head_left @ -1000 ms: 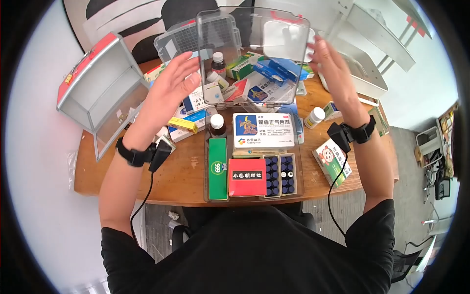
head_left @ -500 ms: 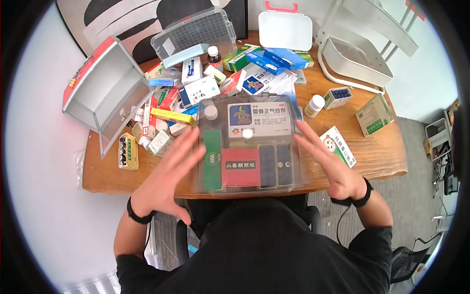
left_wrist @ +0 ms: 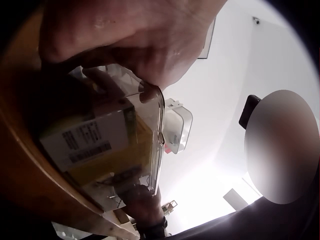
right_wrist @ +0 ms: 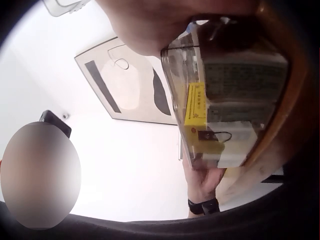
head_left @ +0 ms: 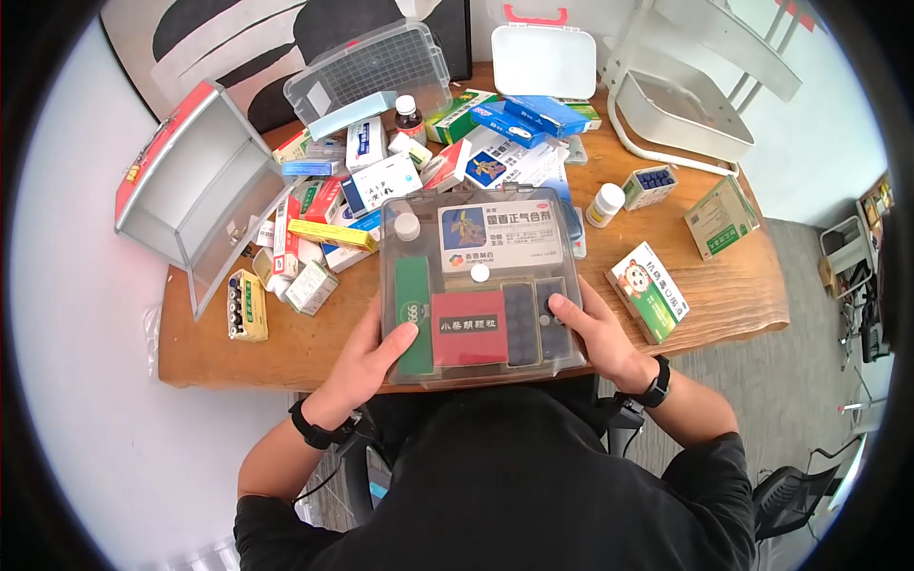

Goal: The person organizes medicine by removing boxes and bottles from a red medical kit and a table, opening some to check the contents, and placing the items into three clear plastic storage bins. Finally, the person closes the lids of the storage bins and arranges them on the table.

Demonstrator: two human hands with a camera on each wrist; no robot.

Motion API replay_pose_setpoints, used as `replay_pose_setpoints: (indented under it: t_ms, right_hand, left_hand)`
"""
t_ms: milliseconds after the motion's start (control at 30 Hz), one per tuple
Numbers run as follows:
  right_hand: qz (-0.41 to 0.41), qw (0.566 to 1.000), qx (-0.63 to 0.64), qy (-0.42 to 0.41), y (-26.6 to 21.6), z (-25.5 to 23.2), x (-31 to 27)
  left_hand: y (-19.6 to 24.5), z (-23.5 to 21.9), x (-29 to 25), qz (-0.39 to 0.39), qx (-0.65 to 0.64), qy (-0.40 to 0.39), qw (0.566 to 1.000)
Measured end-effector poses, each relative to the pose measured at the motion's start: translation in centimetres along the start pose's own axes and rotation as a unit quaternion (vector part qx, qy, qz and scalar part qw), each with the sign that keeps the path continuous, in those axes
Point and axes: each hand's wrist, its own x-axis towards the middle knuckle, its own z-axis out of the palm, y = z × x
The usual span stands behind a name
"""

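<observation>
A clear plastic storage box (head_left: 452, 280) lies at the table's front edge with its lid down. Through the lid show a white medicine box (head_left: 514, 233), a green box (head_left: 413, 285), a red box (head_left: 468, 343) and dark-capped vials (head_left: 522, 319). My left hand (head_left: 367, 360) grips the storage box's left side, thumb on the lid over the green box. On the opposite side my right hand (head_left: 605, 335) holds it likewise, thumb near the vials. In the left wrist view the box's side wall (left_wrist: 161, 135) stands under the hand; most fingers are hidden.
Behind lies a heap of medicine cartons (head_left: 386, 181) with a brown bottle (head_left: 408, 119). An open red-edged case (head_left: 205, 181) stands left. To the right are a white bottle (head_left: 606, 204), a vial box (head_left: 651, 186) and a green-white carton (head_left: 647, 292).
The transparent lid, upright a second ago, has come down over the box. Both hands moved from beside the raised lid, down past the box's sides, and now hold it.
</observation>
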Motion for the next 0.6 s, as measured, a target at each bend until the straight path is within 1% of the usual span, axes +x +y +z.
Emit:
replay_pose_setpoints:
  t_ms: [133,233,300,333,367,433,567,600]
  right_hand:
    - [0.005,0.999,-0.03,-0.017,-0.5,-0.2,0.2]
    - [-0.008,1.0,-0.027,-0.004,0.0,-0.5,0.3]
    - [0.014,0.995,-0.095,-0.04,-0.8,-1.4,0.7]
    - [0.035,0.992,-0.112,-0.045,-1.9,-1.3,0.4]
    - [0.023,0.993,-0.103,-0.045,-2.3,-1.1,0.3]
    - [-0.005,0.991,-0.126,-0.041,-2.6,-0.7,-0.1]
    - [-0.028,0.991,-0.128,-0.036,-2.7,-0.4,-1.0]
    - [-0.036,0.991,-0.119,-0.039,-2.5,-0.4,-1.0]
  left_hand:
    - [-0.4,0.2,0.0,-0.007,-0.035,0.012,0.999]
    - [-0.6,-0.1,0.1,-0.007,-0.038,0.028,0.999]
    - [1.0,-0.8,0.2,-0.011,-0.024,-0.023,0.999]
    - [1.4,-0.9,0.2,-0.015,-0.026,-0.026,0.999]
    - [1.5,-0.8,0.0,-0.02,-0.027,-0.021,0.999]
    - [1.7,-0.8,-0.2,-0.018,-0.039,-0.013,0.999]
    - [1.4,-0.7,-0.5,-0.007,-0.042,-0.015,0.999]
    - [1.1,-0.7,-0.5,0.001,-0.012,-0.011,1.0]
